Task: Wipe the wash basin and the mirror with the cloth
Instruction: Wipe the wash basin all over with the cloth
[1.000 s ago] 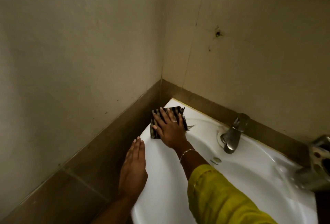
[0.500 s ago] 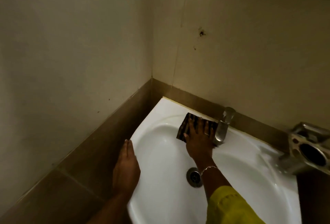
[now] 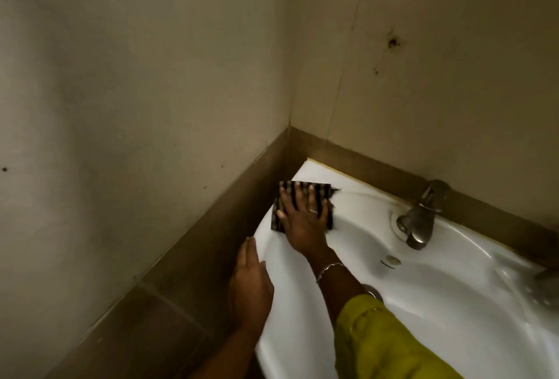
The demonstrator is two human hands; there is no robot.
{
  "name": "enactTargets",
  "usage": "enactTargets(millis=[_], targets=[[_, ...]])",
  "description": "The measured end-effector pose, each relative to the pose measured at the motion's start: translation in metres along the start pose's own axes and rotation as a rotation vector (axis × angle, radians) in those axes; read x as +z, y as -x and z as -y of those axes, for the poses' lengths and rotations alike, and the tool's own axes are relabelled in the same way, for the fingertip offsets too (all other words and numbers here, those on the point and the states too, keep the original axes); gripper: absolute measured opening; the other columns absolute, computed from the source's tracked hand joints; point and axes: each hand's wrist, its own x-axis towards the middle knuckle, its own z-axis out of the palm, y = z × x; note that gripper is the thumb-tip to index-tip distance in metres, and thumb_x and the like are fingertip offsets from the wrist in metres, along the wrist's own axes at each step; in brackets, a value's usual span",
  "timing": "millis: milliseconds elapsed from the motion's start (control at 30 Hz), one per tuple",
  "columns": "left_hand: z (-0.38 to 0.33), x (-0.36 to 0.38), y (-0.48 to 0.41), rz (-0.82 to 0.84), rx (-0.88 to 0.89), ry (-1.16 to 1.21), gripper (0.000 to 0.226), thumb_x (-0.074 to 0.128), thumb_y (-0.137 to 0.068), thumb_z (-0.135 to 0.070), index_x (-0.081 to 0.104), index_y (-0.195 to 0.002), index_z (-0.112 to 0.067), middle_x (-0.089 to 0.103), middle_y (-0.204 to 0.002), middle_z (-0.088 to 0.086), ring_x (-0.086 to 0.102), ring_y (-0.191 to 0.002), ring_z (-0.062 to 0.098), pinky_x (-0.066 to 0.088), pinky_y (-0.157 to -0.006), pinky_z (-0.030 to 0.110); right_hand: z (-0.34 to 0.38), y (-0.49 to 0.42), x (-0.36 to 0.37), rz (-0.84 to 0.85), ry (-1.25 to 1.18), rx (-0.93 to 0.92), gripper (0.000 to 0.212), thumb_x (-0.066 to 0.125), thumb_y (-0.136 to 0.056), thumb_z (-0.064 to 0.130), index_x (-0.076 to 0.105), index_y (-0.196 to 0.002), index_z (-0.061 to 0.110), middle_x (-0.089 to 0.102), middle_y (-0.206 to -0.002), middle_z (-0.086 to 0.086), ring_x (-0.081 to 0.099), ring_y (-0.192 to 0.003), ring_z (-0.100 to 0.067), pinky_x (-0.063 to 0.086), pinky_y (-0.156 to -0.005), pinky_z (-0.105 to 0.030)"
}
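The white wash basin (image 3: 453, 303) sits in a corner between two beige walls. A dark striped cloth (image 3: 322, 194) lies flat on the basin's far left rim. My right hand (image 3: 302, 221) presses down on the cloth with fingers spread; a ring and a bracelet show, and the sleeve is yellow-green. My left hand (image 3: 251, 285) rests flat on the basin's left edge, nearer to me, holding nothing. No mirror is in view.
A metal tap (image 3: 420, 218) stands at the back of the basin, with the overflow hole (image 3: 392, 260) below it. A brown tile band (image 3: 211, 242) runs along both walls. A metal fitting (image 3: 547, 282) shows at the right edge.
My right hand has slid the cloth from beside the tap back to the basin's far left rim. The left hand has stayed on the left edge. The view has shifted left.
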Motion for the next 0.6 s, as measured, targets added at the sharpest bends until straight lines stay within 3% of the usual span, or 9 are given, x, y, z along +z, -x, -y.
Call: enactTargets(millis=[67, 100, 167, 233, 333, 467, 600], targets=[[0.001, 0.000, 0.000, -0.019, 0.011, 0.032, 0.046, 0.052, -0.089, -0.007, 0.039, -0.133, -0.001, 0.044, -0.139, 0.019, 0.052, -0.119, 0.034, 0.046, -0.094, 0.037, 0.010, 0.004, 0.002, 0.029, -0.063, -0.131, 0.081, -0.011, -0.077, 0.060, 0.023, -0.145, 0.032, 0.010, -0.157, -0.002, 0.000, -0.145, -0.028, 0.000, -0.112, -0.053], [0.003, 0.003, -0.001, -0.041, 0.035, 0.047, 0.045, 0.059, -0.083, -0.002, 0.047, -0.126, 0.003, 0.053, -0.130, 0.024, 0.059, -0.109, 0.038, 0.051, -0.085, 0.041, 0.014, 0.005, -0.002, 0.019, -0.139, -0.138, 0.078, -0.007, -0.080, 0.063, 0.028, -0.143, 0.033, 0.011, -0.157, 0.001, 0.000, -0.145, -0.024, 0.000, -0.112, -0.050], [0.007, 0.008, -0.001, -0.070, 0.050, 0.072, 0.045, 0.067, -0.075, 0.002, 0.054, -0.118, 0.007, 0.060, -0.117, 0.029, 0.065, -0.094, 0.042, 0.054, -0.074, 0.046, 0.020, 0.001, -0.013, -0.031, -0.306, -0.035, 0.053, 0.018, -0.094, 0.050, 0.041, -0.137, 0.028, 0.027, -0.153, 0.001, 0.015, -0.142, -0.022, 0.010, -0.112, -0.045], [0.005, 0.006, -0.002, -0.083, 0.043, 0.130, 0.043, 0.064, -0.078, 0.001, 0.052, -0.120, 0.007, 0.058, -0.120, 0.029, 0.063, -0.099, 0.042, 0.052, -0.080, 0.044, 0.025, -0.008, -0.020, -0.082, -0.328, 0.105, 0.044, 0.034, -0.097, 0.037, 0.038, -0.139, 0.024, 0.025, -0.152, -0.004, 0.018, -0.141, -0.025, 0.016, -0.112, -0.045], [0.002, 0.000, -0.001, -0.114, 0.009, 0.270, 0.036, 0.049, -0.089, -0.005, 0.048, -0.123, 0.006, 0.054, -0.126, 0.027, 0.056, -0.111, 0.039, 0.042, -0.091, 0.034, 0.037, -0.010, -0.013, 0.017, -0.189, 0.167, 0.057, 0.032, -0.096, 0.044, 0.014, -0.147, 0.027, -0.008, -0.157, -0.011, -0.011, -0.143, -0.032, 0.002, -0.113, -0.054], [0.002, -0.012, -0.003, -0.163, -0.101, 0.548, 0.032, 0.041, -0.092, 0.000, 0.049, -0.123, 0.005, 0.057, -0.122, 0.021, 0.054, -0.109, 0.022, 0.040, -0.090, 0.027, 0.044, -0.011, 0.003, 0.026, -0.220, 0.225, 0.062, 0.038, -0.094, 0.044, 0.012, -0.147, 0.028, -0.016, -0.155, -0.013, -0.020, -0.141, -0.033, -0.004, -0.111, -0.058], [0.005, -0.024, -0.017, -0.048, -0.353, 0.935, 0.028, 0.034, -0.097, -0.017, 0.052, -0.114, -0.005, 0.059, -0.117, 0.023, 0.058, -0.105, 0.029, 0.046, -0.094, 0.043, 0.061, 0.003, 0.012, -0.015, -0.274, 0.262, 0.065, 0.043, -0.092, 0.037, 0.011, -0.147, 0.026, -0.017, -0.155, -0.014, -0.020, -0.141, -0.035, 0.005, -0.115, -0.055]])
